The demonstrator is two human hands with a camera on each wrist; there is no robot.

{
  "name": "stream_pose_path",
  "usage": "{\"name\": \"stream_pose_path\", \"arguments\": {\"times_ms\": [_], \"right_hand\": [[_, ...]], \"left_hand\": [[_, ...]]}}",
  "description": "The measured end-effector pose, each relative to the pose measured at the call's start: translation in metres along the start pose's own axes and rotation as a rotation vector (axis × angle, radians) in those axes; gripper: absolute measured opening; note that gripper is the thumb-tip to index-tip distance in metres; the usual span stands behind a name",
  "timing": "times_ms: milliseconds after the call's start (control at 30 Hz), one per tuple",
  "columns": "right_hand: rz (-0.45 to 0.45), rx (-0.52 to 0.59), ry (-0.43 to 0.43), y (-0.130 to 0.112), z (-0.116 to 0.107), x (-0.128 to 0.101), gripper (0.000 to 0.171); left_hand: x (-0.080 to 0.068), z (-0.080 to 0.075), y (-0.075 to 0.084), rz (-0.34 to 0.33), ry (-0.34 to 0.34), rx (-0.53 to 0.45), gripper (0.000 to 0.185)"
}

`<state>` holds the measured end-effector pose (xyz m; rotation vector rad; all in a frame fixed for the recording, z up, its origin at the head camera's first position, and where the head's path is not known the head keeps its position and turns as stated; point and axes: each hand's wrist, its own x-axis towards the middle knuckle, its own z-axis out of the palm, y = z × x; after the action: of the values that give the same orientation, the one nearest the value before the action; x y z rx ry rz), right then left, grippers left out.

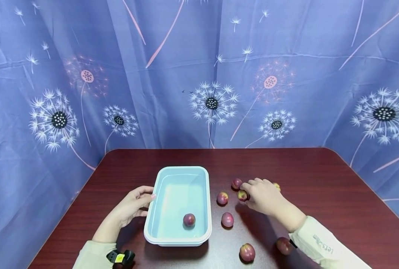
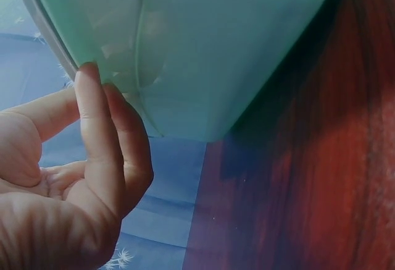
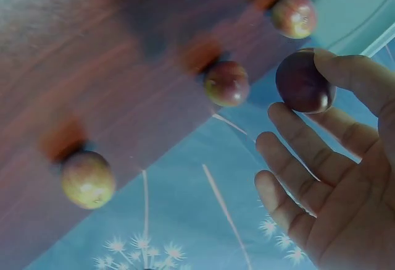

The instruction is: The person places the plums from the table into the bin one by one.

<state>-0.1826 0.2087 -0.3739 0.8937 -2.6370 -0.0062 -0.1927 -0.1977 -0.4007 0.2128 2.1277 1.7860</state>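
A light blue plastic container (image 1: 176,186) stands on the table, with one plum (image 1: 189,220) lying inside near its front right corner. My left hand (image 1: 132,207) grips the container's left rim, thumb on top and fingers against the outer wall (image 2: 203,47). To the container's right, my right hand (image 1: 264,196) pinches a reddish-yellow plum (image 1: 242,195) between thumb and fingers; the right wrist view shows that plum (image 3: 302,81) held apart from the others. Close by lie a plum (image 1: 236,183) behind it, a plum (image 1: 222,198) to its left and a yellowish plum (image 1: 277,186) partly hidden by the hand.
More plums lie nearer the front: one plum (image 1: 227,219) beside the container, another plum (image 1: 247,252) near the front edge, and a plum (image 1: 284,246) by the right sleeve. Behind the dark red wooden table (image 1: 303,164) hangs a blue dandelion-print curtain (image 1: 172,93).
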Motion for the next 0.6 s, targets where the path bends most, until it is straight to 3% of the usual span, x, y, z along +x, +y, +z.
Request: {"name": "stream_pose_path", "arguments": {"times_ms": [233,600], "right_hand": [[-0.031,-0.023,0.025,-0.007,-0.012,0.007,0.041],[-0.063,-0.047,0.079,-0.016,-0.023,0.019,0.034]], "left_hand": [[0.0,0.001,0.001,0.01,-0.003,0.001,0.051],[-0.001,0.001,0.0,0.017,-0.01,-0.002,0.053]]}}
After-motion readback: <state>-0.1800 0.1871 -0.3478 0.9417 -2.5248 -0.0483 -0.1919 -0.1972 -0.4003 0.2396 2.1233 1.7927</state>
